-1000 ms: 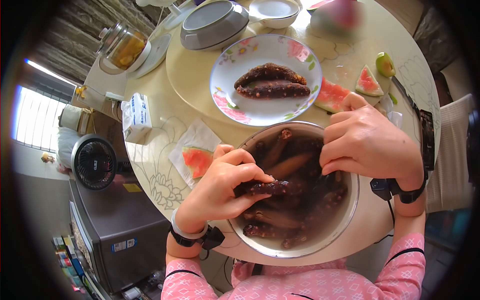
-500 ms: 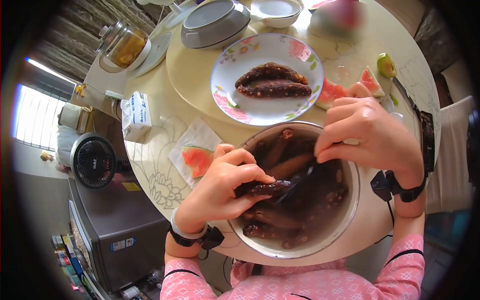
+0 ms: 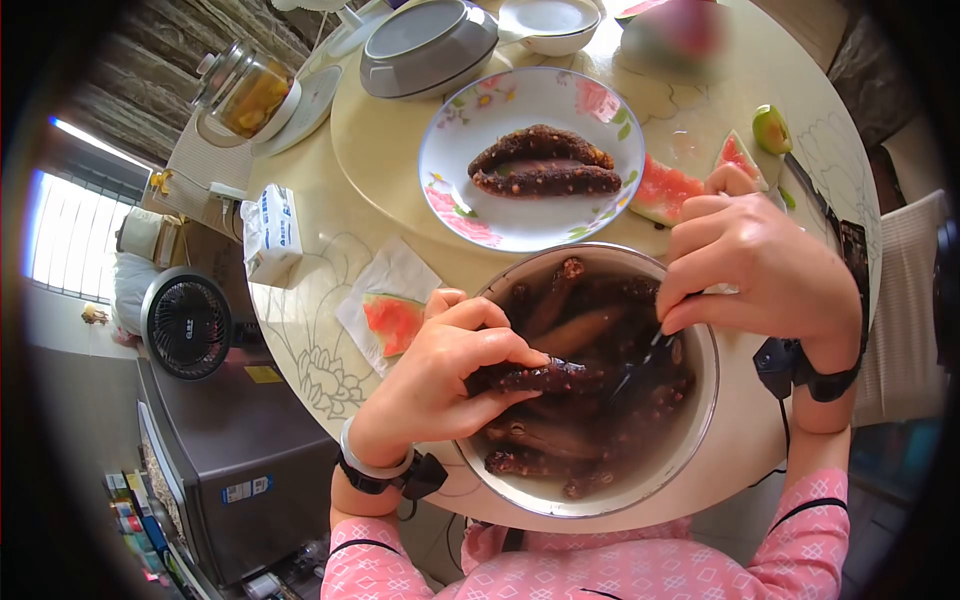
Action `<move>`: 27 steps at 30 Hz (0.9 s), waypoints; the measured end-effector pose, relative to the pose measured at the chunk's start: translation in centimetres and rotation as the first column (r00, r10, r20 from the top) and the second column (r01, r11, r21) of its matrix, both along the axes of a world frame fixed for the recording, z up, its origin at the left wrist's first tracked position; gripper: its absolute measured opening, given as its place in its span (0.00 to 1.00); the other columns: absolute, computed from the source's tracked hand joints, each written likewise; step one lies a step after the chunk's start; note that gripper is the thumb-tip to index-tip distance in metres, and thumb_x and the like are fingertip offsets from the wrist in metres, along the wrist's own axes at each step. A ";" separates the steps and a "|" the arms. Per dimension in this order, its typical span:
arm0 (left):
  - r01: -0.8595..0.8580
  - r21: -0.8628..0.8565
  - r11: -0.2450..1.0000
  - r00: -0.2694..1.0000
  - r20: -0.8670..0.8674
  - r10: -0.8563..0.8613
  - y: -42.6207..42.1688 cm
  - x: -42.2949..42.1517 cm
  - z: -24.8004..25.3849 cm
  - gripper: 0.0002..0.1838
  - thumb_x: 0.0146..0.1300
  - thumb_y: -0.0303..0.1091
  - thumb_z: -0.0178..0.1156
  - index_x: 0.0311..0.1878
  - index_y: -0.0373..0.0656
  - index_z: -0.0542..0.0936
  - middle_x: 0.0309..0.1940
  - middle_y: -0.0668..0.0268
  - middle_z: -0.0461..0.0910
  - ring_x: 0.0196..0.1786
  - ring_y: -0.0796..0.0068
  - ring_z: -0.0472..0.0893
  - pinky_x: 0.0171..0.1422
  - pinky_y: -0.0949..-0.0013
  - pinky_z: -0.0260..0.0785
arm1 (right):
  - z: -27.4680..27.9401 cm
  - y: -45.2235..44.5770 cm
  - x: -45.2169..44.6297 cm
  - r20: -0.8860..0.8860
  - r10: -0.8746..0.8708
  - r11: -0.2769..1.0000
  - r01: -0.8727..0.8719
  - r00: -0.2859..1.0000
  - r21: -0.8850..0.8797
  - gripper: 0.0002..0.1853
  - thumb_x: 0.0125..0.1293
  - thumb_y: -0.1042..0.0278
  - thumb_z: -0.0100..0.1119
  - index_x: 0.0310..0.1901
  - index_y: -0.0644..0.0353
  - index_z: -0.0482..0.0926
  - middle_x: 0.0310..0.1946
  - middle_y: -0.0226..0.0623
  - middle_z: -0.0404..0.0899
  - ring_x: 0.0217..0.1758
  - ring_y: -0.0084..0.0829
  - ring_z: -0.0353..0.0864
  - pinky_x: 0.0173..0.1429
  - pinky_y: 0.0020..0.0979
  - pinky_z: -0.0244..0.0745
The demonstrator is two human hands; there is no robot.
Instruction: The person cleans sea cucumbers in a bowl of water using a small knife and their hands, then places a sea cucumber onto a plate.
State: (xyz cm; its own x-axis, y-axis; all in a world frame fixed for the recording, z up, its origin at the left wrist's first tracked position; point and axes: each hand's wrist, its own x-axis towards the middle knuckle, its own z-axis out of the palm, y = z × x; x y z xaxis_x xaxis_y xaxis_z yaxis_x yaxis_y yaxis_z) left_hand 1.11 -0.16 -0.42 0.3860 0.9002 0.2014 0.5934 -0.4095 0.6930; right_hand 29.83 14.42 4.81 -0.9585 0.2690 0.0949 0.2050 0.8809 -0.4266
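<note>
My left hand [image 3: 445,365] pinches a dark, bumpy sea cucumber [image 3: 550,377] at the surface of murky water in a pale round basin [image 3: 712,400]. Several more sea cucumbers [image 3: 530,460] lie in the water. Over the basin's right side, my right hand [image 3: 730,265] is closed, thumb against fingers, on a thin dark tool [image 3: 652,352] that slants down to the left; its kind is unclear. Behind the basin, a flowered plate [image 3: 445,150] bears two sea cucumber pieces [image 3: 545,162].
Watermelon slices [image 3: 665,190] lie right of the plate, and another slice [image 3: 392,320] rests on a tissue at the left. A knife [image 3: 815,190] and a green fruit piece [image 3: 771,130] are at the right. A tissue pack [image 3: 272,235] and grey dish [image 3: 430,45] stand farther back.
My right hand has moved right and slightly up, drawing the thin tool away from the held sea cucumber. My left hand stays in place.
</note>
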 end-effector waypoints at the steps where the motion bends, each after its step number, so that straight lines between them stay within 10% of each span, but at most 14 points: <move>1: 0.000 -0.004 1.000 1.000 0.005 0.000 0.0 0.1 0.1 0.17 0.46 0.30 0.81 0.42 0.49 0.91 0.34 0.70 0.77 0.42 0.71 0.75 0.58 0.63 0.56 | -0.6 -0.5 -0.4 -0.006 -0.012 1.000 0.012 1.000 0.007 0.06 0.61 0.58 0.73 0.32 0.47 0.88 0.28 0.24 0.79 0.41 0.30 0.79 0.61 0.38 0.62; 27: 0.038 0.072 0.997 0.998 -0.057 -0.034 0.1 0.2 -0.2 0.18 0.48 0.34 0.81 0.46 0.49 0.93 0.32 0.77 0.89 0.39 0.73 0.75 0.57 0.63 0.56 | -1.2 -0.7 -0.6 0.029 -0.041 0.993 0.038 0.999 0.110 0.10 0.58 0.54 0.77 0.32 0.48 0.87 0.26 0.26 0.78 0.37 0.32 0.80 0.58 0.41 0.62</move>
